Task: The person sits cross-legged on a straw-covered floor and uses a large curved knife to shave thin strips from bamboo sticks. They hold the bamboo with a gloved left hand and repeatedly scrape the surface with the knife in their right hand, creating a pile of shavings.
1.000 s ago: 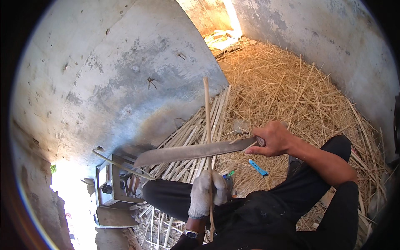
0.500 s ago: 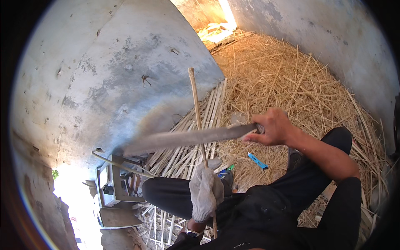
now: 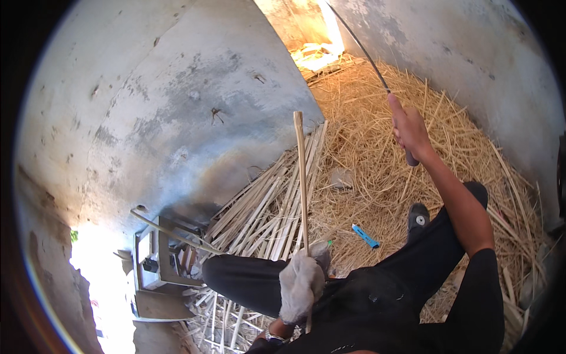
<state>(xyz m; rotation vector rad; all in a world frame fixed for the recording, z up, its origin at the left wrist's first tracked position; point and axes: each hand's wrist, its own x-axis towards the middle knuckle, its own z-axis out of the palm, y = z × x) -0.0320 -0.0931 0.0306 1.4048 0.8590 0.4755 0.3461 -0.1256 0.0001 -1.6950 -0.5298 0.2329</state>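
My left hand point(image 3: 300, 285), in a greyish-white work glove, is closed around a long thin bamboo strip point(image 3: 302, 183). The strip stands nearly upright, its thicker pale end at the top and its lower end coming out below the glove. Bare, my right hand point(image 3: 409, 128) grips the dark handle of a long knife point(image 3: 367, 54). Its blade is raised up and to the left, seen nearly edge-on and well apart from the strip.
Split bamboo strips point(image 3: 265, 200) lie in a bundle by the stained wall point(image 3: 153, 100). Thin shavings point(image 3: 377, 159) cover the floor ahead and right. A blue utility knife point(image 3: 365, 236) lies among them near my foot. A boxy metal frame point(image 3: 159, 259) stands at the left.
My right hand has lifted the knife from across the bamboo strip up and to the right. My left hand keeps its hold, and the strip leans less to the left.
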